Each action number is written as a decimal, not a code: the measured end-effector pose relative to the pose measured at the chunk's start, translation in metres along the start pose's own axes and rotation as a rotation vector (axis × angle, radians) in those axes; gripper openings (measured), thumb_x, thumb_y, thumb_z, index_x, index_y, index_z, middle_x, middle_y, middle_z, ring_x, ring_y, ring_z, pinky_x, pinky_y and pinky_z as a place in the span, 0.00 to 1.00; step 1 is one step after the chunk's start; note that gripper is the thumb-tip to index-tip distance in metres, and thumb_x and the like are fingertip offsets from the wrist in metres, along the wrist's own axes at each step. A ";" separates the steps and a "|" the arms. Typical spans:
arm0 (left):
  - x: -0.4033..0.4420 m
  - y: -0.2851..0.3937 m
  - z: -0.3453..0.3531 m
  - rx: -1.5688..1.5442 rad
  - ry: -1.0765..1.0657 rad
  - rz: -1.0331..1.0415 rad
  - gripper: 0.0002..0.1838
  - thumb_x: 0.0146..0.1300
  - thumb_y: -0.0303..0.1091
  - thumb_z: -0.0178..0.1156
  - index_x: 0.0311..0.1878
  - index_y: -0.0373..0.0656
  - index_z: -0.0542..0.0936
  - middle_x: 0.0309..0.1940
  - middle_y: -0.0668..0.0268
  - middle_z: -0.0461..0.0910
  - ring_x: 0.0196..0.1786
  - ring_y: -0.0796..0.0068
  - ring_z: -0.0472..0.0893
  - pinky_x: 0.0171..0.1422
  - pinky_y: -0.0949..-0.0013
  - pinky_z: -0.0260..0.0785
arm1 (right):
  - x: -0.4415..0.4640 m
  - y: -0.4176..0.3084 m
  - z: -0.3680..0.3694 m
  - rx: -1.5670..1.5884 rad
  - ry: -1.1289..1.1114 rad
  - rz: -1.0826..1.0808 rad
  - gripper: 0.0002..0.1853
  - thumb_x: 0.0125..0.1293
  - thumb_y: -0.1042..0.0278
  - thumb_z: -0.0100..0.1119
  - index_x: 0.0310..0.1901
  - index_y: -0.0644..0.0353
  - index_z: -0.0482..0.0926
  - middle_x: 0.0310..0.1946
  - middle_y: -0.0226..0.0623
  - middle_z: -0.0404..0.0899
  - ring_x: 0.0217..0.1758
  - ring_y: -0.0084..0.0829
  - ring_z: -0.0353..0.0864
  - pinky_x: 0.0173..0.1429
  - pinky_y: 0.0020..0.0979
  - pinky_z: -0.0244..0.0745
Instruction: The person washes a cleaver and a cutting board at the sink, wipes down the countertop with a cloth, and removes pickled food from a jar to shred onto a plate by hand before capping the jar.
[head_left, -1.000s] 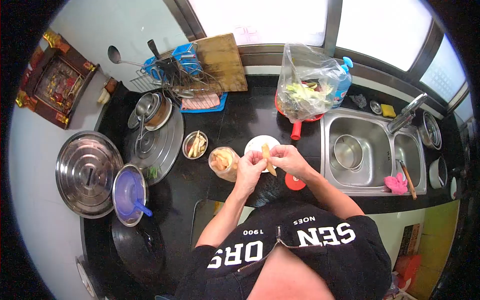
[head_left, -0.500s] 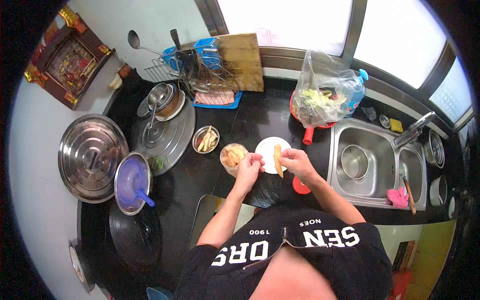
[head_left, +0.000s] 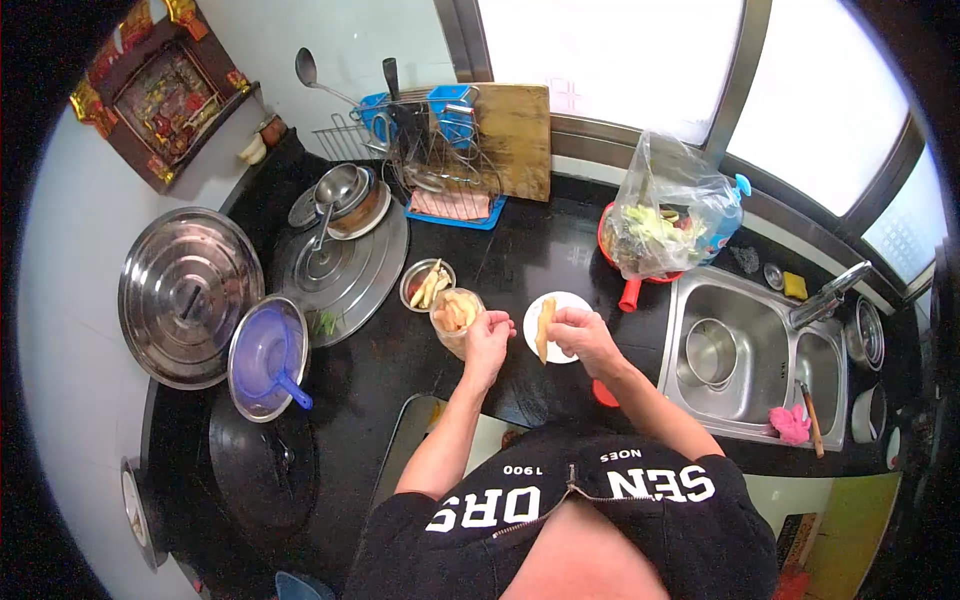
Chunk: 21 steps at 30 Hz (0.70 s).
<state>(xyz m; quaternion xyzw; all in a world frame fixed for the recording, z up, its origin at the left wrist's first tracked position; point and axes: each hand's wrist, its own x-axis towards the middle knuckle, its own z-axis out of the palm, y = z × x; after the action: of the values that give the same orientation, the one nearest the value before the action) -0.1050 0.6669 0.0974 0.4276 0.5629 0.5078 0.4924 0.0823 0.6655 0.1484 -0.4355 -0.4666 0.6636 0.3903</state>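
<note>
Over a white plate (head_left: pixel 570 300), my right hand (head_left: pixel 587 340) pinches a long yellow-brown food piece (head_left: pixel 545 330), which hangs pointing down toward me. My left hand (head_left: pixel 488 345) is at the right side of a clear jar (head_left: pixel 452 343) filled with pale yellow-orange pieces. Its fingers are curled together; what they hold, if anything, I cannot make out. Behind the jar stands a small metal bowl (head_left: pixel 428 285) with pale yellow strips in it. A red lid (head_left: pixel 604 393) lies near my right forearm, partly hidden by it.
On the right is a steel sink (head_left: pixel 735 400) with a metal pot (head_left: pixel 710 352) inside. Behind the plate, a bag of greens (head_left: pixel 655 235) rests in a red-handled container. A wire rack (head_left: pixel 440 165), cutting board (head_left: pixel 520 140), large lids and a purple strainer (head_left: pixel 270 360) stand to the left.
The view has shifted slightly. The food piece in my right hand has swung from leaning right to leaning left at its lower end. My left hand stays beside the jar.
</note>
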 end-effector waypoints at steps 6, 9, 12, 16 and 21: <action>-0.023 0.039 -0.012 -0.255 -0.285 -0.106 0.08 0.62 0.33 0.57 0.37 0.37 0.79 0.27 0.69 0.79 0.30 0.84 0.74 0.36 0.81 0.66 | 0.017 0.007 0.016 0.095 -0.036 -0.002 0.08 0.56 0.68 0.60 0.34 0.62 0.78 0.21 0.22 0.72 0.19 0.12 0.64 0.22 0.17 0.57; -0.026 0.038 -0.013 -0.253 -0.271 -0.101 0.08 0.60 0.32 0.59 0.37 0.36 0.79 0.28 0.69 0.79 0.30 0.84 0.75 0.37 0.80 0.66 | 0.021 0.007 0.024 0.105 -0.048 0.004 0.07 0.56 0.69 0.61 0.34 0.63 0.78 0.21 0.23 0.72 0.19 0.12 0.64 0.22 0.17 0.57; -0.027 0.044 -0.013 -0.243 -0.246 -0.094 0.08 0.59 0.31 0.60 0.37 0.36 0.79 0.28 0.69 0.79 0.29 0.83 0.75 0.38 0.79 0.66 | 0.025 0.010 0.027 0.113 -0.060 0.002 0.06 0.56 0.69 0.60 0.33 0.62 0.78 0.21 0.23 0.73 0.19 0.12 0.64 0.22 0.17 0.57; -0.023 0.036 -0.013 -0.185 -0.210 -0.060 0.07 0.59 0.29 0.59 0.36 0.36 0.79 0.28 0.68 0.79 0.29 0.83 0.75 0.36 0.79 0.66 | 0.025 0.009 0.033 0.070 -0.068 0.006 0.05 0.56 0.69 0.60 0.30 0.62 0.78 0.22 0.23 0.74 0.21 0.13 0.67 0.24 0.18 0.59; -0.024 0.038 -0.022 -0.133 -0.224 -0.048 0.06 0.59 0.29 0.58 0.34 0.36 0.78 0.27 0.69 0.78 0.28 0.83 0.75 0.35 0.79 0.65 | 0.023 -0.011 0.036 -0.219 -0.139 -0.030 0.08 0.56 0.67 0.60 0.29 0.64 0.79 0.24 0.25 0.75 0.29 0.16 0.71 0.33 0.21 0.66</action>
<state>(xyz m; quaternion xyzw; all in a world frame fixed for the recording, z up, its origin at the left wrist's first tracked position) -0.1238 0.6441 0.1379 0.4344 0.4793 0.4811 0.5917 0.0425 0.6793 0.1607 -0.4216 -0.5687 0.6311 0.3171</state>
